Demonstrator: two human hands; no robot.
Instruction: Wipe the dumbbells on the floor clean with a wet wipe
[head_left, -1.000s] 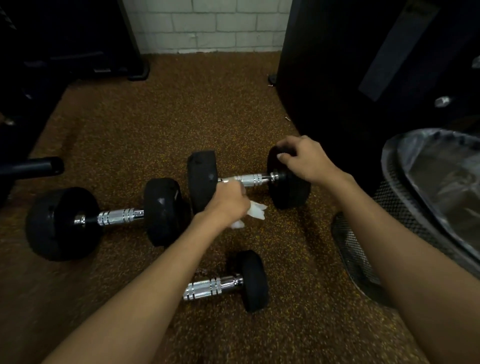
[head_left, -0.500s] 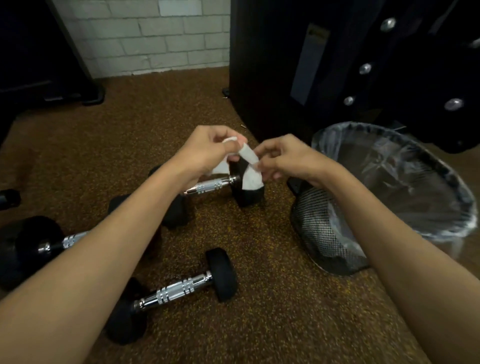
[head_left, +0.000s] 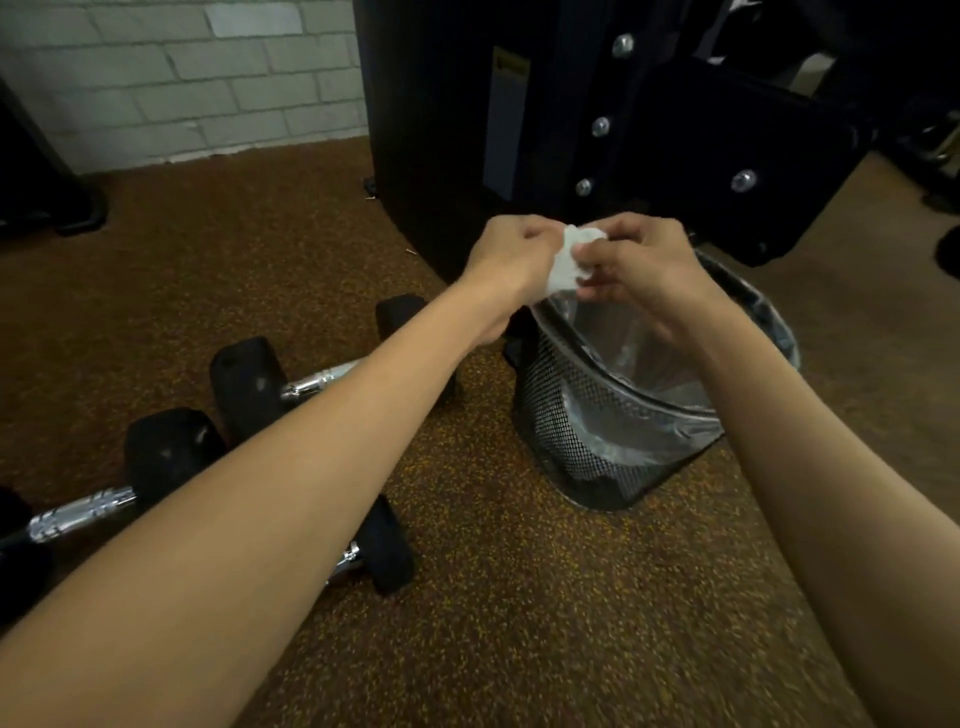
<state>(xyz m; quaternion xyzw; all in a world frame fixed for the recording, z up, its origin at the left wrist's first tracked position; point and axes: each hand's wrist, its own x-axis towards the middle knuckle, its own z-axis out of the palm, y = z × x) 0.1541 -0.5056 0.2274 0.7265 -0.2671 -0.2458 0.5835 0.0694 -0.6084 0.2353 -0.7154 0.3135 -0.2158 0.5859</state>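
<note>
In the head view, the wipe (head_left: 569, 262) is seen bunched in the upper middle of the frame and pinched from both sides. Its left edge is gripped by the curled fingers (head_left: 537, 244) of the left hand (head_left: 506, 265). Its right edge is pinched between thumb and fingertips of the right hand (head_left: 641, 267). The wipe hangs roughly upright, with its lower end just above the near-left rim of the bin (head_left: 587, 447). The bin's lined opening lies below and to the right. The dumbbells (head_left: 247, 382) lie on the floor (head_left: 519, 597) at lower left, well apart from the wipe and partly hidden by the left forearm. Both hands are equally near the wipe. A drop into the bin is judged to need only a small shift rightward, whereas further wiping would call for a reach down to lower left.
</note>
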